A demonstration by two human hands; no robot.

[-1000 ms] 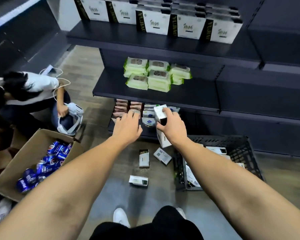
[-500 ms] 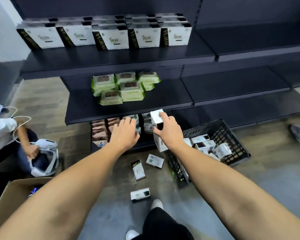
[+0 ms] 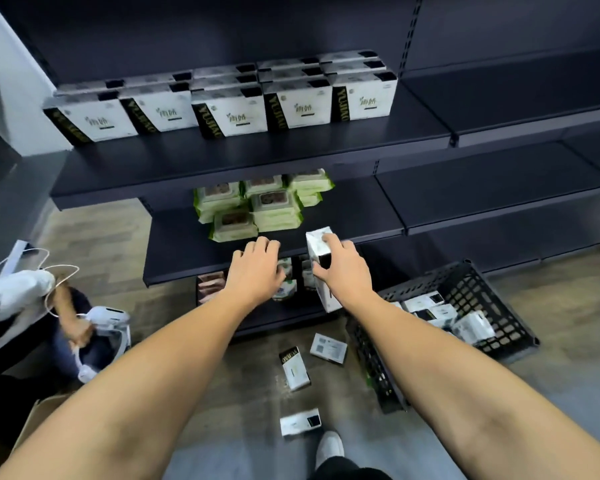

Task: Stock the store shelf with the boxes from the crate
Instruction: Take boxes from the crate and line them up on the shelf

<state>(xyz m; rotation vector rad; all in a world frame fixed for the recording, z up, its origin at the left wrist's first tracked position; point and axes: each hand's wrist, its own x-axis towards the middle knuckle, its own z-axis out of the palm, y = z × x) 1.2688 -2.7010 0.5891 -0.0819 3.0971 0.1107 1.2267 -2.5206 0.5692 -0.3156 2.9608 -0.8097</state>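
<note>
Boxes [image 3: 286,289] on the bottom shelf [image 3: 281,318] are hiding behind the grips: right grip [image 3: 343,268] is clasping a white box [image 3: 317,242] there, left grip [image 3: 257,268] is hovering slack; crate [image 3: 473,273] is sitting on wooden floor [image 3: 243,375]

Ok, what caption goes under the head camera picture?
Right hand holds a white box by the shelf, left hand beside it, crate nearby.

Single head-worn wide-angle view here, looking forward and steeply down, close on the shelf [image 3: 326,148] straight ahead, floor [image 3: 250,393] underneath; far edges smear, probably lens blur.
</note>
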